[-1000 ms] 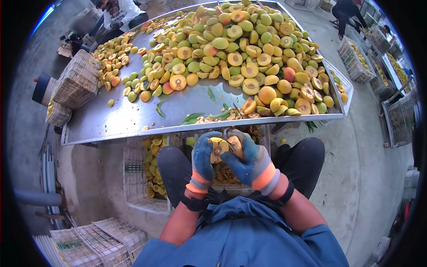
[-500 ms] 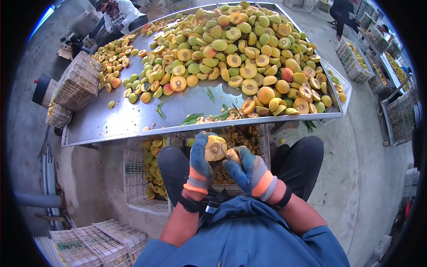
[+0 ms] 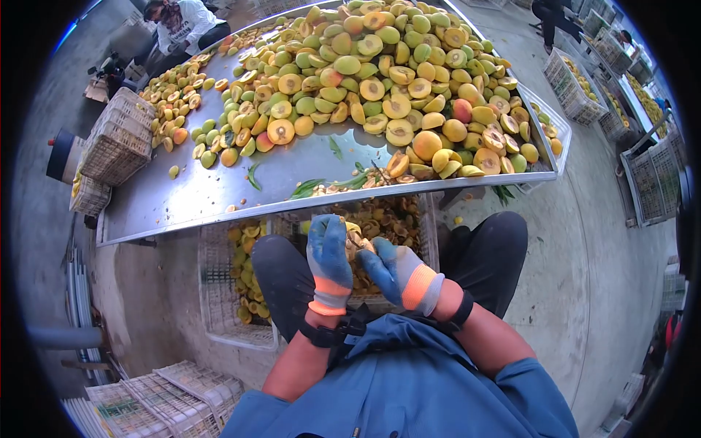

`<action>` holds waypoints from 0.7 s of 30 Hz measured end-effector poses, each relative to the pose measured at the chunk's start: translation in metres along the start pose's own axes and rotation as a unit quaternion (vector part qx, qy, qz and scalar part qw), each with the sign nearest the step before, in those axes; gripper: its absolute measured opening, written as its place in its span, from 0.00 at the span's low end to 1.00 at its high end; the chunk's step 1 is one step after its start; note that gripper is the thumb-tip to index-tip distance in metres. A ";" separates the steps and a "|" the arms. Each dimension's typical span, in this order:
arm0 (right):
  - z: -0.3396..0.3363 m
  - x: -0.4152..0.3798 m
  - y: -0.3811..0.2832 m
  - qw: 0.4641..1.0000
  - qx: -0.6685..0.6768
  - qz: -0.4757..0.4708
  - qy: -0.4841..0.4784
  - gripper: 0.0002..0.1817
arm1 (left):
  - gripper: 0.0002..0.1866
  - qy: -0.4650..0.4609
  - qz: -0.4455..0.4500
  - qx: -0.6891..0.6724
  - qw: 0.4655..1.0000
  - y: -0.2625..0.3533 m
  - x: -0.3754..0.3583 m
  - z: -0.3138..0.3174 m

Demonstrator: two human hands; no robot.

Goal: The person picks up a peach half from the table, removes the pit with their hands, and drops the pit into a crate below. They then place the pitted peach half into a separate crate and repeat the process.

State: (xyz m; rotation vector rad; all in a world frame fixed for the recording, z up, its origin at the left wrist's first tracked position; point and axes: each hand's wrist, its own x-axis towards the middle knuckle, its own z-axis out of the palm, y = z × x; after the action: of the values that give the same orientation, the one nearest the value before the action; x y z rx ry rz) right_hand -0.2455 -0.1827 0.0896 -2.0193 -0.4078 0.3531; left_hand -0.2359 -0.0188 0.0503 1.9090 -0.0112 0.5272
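My left hand [image 3: 328, 252], in a blue and grey glove with an orange cuff band, is closed around a yellow peach half [image 3: 353, 228]. Its fingers hide most of the fruit. Pressed up close on the right is my right hand [image 3: 394, 269], gloved the same way. Its fingers are closed on a small tan-handled tool [image 3: 363, 247] that meets the fruit; glove and fruit cover much of it. Both hands are above my lap, just short of the metal table [image 3: 285, 171], where cut and whole peaches [image 3: 394, 87] are heaped.
Below the table edge stand crates, one with peach halves [image 3: 248, 285] and one with brownish pieces [image 3: 391, 219]. Leaves [image 3: 307, 188] and loose pits lie near the table's front rim. Stacked crates [image 3: 120, 139] stand at the left. Another person [image 3: 186, 33] sits at the far left corner.
The peach half has turned in my left hand, so its cut face with the pit no longer faces me. My right hand has moved slightly left and closer in. The view has shifted a little.
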 end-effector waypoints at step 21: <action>0.007 0.004 0.035 0.981 -0.020 -0.131 -0.144 0.23 | 0.20 0.037 -0.170 -0.240 0.955 0.003 -0.019 0.014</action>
State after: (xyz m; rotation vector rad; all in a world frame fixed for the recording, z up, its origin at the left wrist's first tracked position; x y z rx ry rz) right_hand -0.2397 -0.1904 0.0552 -1.9268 -0.8576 0.4760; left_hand -0.2491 -0.0373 0.0420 1.3755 0.2175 0.3228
